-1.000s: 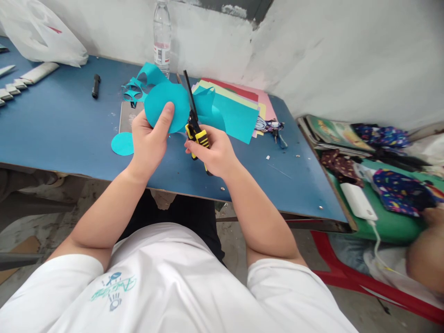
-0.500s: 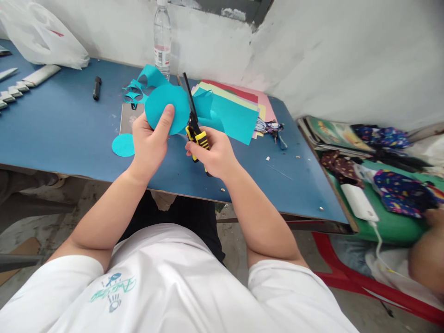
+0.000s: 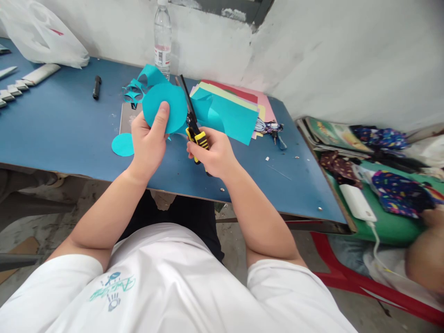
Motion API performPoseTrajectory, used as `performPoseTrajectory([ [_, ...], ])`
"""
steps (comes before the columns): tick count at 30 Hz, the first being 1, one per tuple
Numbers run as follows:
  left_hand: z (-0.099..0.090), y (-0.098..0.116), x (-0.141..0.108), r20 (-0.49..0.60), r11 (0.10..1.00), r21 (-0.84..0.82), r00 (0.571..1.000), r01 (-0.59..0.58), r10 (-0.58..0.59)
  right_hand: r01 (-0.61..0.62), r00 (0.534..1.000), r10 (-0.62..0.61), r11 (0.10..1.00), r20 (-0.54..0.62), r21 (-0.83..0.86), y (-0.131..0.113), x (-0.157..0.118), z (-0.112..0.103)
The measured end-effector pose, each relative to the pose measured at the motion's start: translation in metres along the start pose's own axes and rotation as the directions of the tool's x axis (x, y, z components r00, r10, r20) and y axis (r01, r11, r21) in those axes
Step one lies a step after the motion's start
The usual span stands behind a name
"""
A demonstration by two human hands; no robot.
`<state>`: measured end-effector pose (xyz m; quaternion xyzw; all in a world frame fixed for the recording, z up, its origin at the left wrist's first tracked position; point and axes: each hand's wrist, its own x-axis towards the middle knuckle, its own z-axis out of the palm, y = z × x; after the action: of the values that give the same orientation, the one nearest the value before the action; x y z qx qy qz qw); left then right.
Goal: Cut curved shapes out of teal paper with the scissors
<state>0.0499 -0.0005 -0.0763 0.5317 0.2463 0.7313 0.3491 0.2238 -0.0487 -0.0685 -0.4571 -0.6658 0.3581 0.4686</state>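
Note:
My left hand [image 3: 148, 143] pinches a teal paper circle [image 3: 166, 104], thumb on its face, above the blue table [image 3: 62, 125]. My right hand [image 3: 211, 152] grips yellow-and-black scissors [image 3: 194, 127]; the blades point away from me along the circle's right edge, where it joins a larger teal sheet [image 3: 225, 118]. A second, smaller teal circle [image 3: 122, 144] lies flat on the table left of my left hand. Curled teal offcuts [image 3: 137, 88] sit behind the held circle.
A stack of coloured paper [image 3: 243, 99] lies under the teal sheet. A water bottle [image 3: 162, 39], a black marker [image 3: 96, 87], a white plastic bag [image 3: 41, 37] and folded paper pieces [image 3: 21, 81] are on the table. Right: green surface [image 3: 391, 226] with fabric, white charger [image 3: 357, 202], another person's arm [image 3: 425, 259].
The teal circle has turned slightly and shifted a little left in my left hand. The scissors' blades have opened a bit and tilted left.

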Motion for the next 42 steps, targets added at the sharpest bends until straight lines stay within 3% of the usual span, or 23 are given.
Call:
performPoseTrajectory([
  [7,-0.006,-0.008,0.005,0.019,0.999,-0.045,1.000,-0.009,0.010,-0.013,1.000,0.013,1.000,0.004,0.012,0.000,-0.001,0.001],
  [14,0.000,0.002,0.000,-0.074,0.999,0.033,0.997,0.003,0.000,-0.019,1.000,0.019,1.000,0.005,0.015,-0.001,-0.001,0.001],
  [25,0.000,0.002,0.005,-0.048,0.998,-0.054,0.998,-0.031,0.029,-0.022,0.999,0.023,0.999,0.022,-0.024,0.001,-0.002,-0.001],
  [42,-0.001,0.001,0.006,-0.100,0.999,-0.039,0.995,0.006,-0.010,-0.033,0.999,0.035,0.996,0.027,-0.077,-0.005,-0.003,-0.001],
])
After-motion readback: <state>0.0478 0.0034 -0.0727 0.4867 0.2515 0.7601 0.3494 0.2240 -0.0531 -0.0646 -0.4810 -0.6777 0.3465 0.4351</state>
